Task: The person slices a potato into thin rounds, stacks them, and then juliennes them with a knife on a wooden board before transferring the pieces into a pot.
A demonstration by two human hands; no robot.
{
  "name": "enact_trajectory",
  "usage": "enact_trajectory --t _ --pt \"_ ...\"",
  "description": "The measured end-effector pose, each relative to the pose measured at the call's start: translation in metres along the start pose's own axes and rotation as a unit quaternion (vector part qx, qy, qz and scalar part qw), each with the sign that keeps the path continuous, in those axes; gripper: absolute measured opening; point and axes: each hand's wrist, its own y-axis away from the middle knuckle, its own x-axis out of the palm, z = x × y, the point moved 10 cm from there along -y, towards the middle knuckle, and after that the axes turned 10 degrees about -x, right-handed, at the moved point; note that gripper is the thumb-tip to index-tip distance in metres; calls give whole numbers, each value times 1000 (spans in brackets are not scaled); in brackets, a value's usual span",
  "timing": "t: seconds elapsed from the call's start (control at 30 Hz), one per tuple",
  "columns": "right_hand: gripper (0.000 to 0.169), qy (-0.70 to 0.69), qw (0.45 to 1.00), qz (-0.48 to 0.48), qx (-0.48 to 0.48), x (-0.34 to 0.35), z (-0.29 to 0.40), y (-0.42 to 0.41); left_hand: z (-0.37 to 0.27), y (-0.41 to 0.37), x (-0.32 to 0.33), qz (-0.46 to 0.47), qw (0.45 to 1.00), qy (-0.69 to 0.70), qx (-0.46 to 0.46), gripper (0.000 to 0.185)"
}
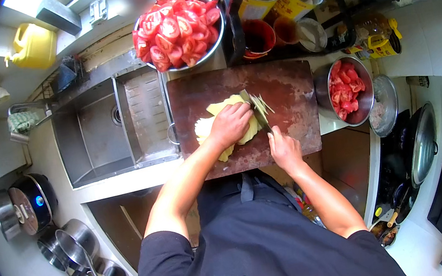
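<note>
A dark brown cutting board lies on the counter before me. My right hand is closed around the handle of a kitchen knife, its broad blade pointing away from me. Pale yellow vegetable slices, perhaps potato, lie overlapped on the board. On them rests my left hand, fingers bent and close to the blade, pressing them down. Thin cut strips lie just right of the blade, some against it.
Behind the board stands a metal bowl heaped with cut tomatoes, beside a black rack. A steel sink is at the left. At the right stand a metal pot with tomato pieces and a bowl.
</note>
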Motion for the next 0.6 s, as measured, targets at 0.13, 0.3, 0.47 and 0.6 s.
enact_trajectory --t 0.13,0.3,0.47,0.6 --pt "23 22 999 33 -9 -15 5 -8 2 3 0 -11 1000 -2 -7 30" --pt "22 19 1000 -1 -2 1 2 0 0 0 -4 -18 1000 0 0 28" --pt "22 -1 1000 0 -15 -20 10 -1 5 2 0 -6 1000 5 -9 26" --pt "22 11 1000 -11 -5 5 7 2 1 0 -5 -10 1000 13 -7 26"
